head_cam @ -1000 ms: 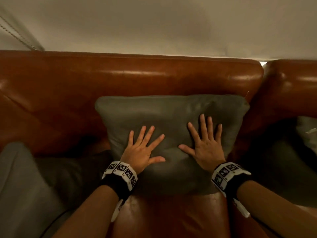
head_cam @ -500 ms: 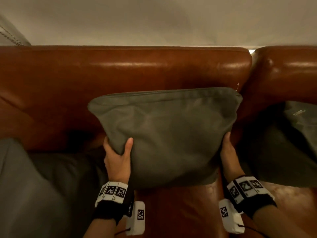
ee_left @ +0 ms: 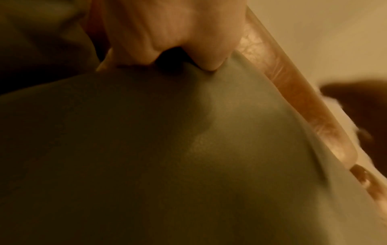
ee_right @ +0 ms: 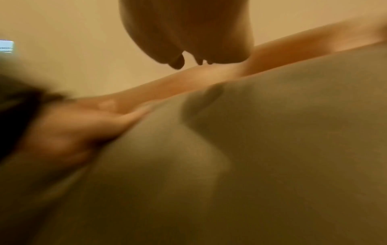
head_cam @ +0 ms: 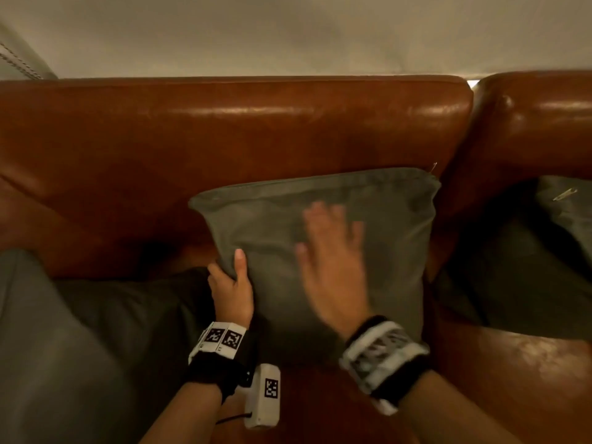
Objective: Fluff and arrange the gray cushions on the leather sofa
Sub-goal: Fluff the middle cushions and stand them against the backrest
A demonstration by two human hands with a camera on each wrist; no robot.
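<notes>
sofa (head_cam: 224,129): your brown leather, smooth and glossy, with bright sheen along the top of the backrest; the seat at your right looks scuffed and duller.
gray cushion (head_cam: 394,251): matt woven cloth under your hands, soft, no shine, a stitched seam along its top edge.
zipper pull (head_cam: 433,168): small and metallic at the cushion's top right corner, catching light.
wall (head_cam: 288,33): matt, plain, pale finish behind your sofa.
wristbands (head_cam: 221,339): dark cloth straps carrying matt white printed marker panels.

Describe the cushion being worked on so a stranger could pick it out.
On the brown leather sofa, it is the gray cushion propped upright against the backrest. Unlike its neighbours, the left hand grips its edge and the right hand spreads over its front.
</notes>
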